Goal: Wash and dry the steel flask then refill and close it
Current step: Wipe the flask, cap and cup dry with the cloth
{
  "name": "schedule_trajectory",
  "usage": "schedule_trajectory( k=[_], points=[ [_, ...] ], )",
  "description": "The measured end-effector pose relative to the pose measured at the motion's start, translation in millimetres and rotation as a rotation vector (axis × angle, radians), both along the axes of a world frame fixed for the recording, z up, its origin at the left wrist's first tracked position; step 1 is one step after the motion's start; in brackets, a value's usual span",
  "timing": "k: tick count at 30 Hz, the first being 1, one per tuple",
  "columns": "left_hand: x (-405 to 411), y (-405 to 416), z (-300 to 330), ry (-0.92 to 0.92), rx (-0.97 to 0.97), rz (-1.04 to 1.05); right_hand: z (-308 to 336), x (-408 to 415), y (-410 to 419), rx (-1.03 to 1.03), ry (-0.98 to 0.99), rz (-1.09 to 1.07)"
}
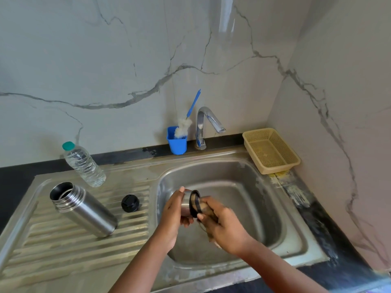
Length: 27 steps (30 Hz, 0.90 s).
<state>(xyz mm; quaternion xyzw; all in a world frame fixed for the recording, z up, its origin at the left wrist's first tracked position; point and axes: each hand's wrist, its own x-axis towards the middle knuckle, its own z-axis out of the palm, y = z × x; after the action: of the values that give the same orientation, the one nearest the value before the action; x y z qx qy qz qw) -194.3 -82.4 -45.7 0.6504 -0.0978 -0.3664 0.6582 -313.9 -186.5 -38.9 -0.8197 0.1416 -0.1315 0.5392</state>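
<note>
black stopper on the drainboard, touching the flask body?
Apart. The head view shows ribbed drainboard plainly between the black stopper and the open steel flask standing to its left.

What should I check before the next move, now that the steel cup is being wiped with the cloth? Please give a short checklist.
1. Left hand grips the steel cup firmly: ok.
2. Right hand pushes the cloth into the cup: ok.
3. Inside of the cup is dry: cannot tell, the cloth hides it.
4. Flask rests open on the drainboard: ok.
5. Black stopper lies within reach beside the flask: ok.
6. Water bottle for refilling stands capped nearby: ok.
</note>
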Motion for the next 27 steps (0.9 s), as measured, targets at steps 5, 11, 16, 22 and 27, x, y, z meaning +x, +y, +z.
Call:
schedule_trajectory(
  k=[5,11,16,22,27],
  points=[
    [7,4,0,0.151,0.029,0.009,-4,1,-18,-1.078,-0.201,0.278],
    [16,8,-1,0.285,0.129,-0.138,3,-7,-32,-1.500,-0.409,0.232],
    [8,10,-7,0.278,0.169,-0.087,0,-12,-15,-1.150,-0.385,0.063],
    [-4,4,1,0.220,0.226,-0.133,-21,-6,-3,-1.132,-0.337,0.052],
    [-17,-4,9,0.248,0.203,-0.108,-18,-5,-10,-1.317,-0.402,0.124]
  ],
)
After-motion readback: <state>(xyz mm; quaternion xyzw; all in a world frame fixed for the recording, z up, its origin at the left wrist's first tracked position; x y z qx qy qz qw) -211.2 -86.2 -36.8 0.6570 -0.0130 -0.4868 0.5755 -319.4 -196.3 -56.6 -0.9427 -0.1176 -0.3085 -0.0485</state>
